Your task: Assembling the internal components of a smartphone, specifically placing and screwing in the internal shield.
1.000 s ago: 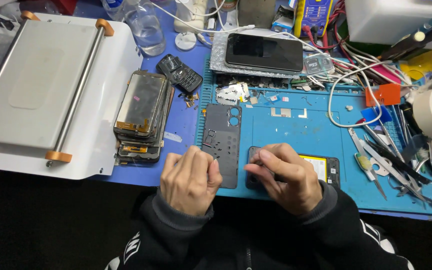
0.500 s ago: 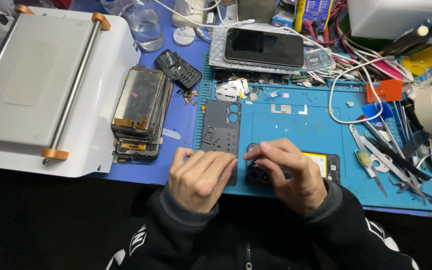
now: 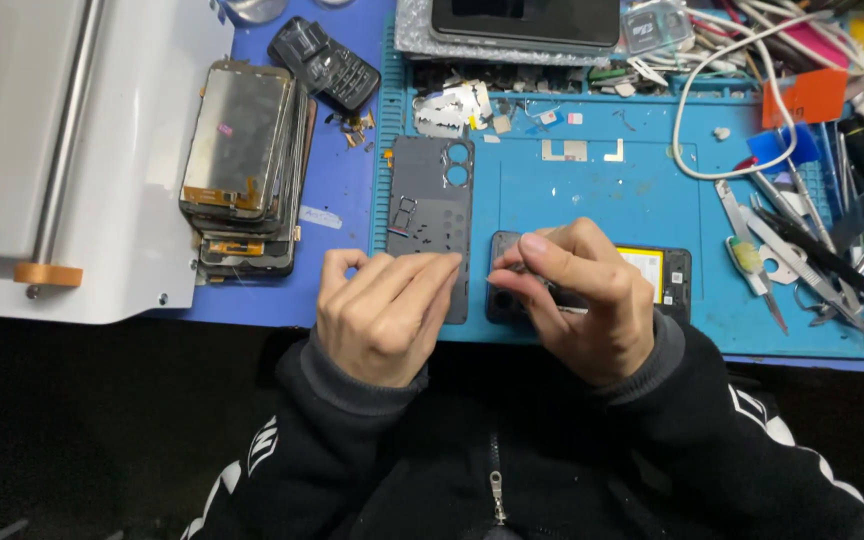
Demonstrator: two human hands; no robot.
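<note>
An opened dark phone (image 3: 667,275) with a yellow battery lies on the blue work mat (image 3: 592,195). My right hand (image 3: 582,300) covers its left end and pinches a thin metal tool, probably tweezers (image 3: 552,293), against it. My left hand (image 3: 387,310) rests beside it with fingers stretched toward the right hand, over the lower end of a grey back cover (image 3: 432,205) that lies on the mat. What the left fingertips touch is hidden.
A stack of old phone screens (image 3: 242,165) and a small keypad phone (image 3: 324,62) lie left of the mat. A white machine (image 3: 62,150) fills the far left. Tweezers and tools (image 3: 802,250) are strewn at the right, with cables (image 3: 742,90) and another phone (image 3: 522,20) behind.
The view has dropped and moved closer. My left hand's fingers have stretched further toward the right hand; the right hand stays on the phone's end.
</note>
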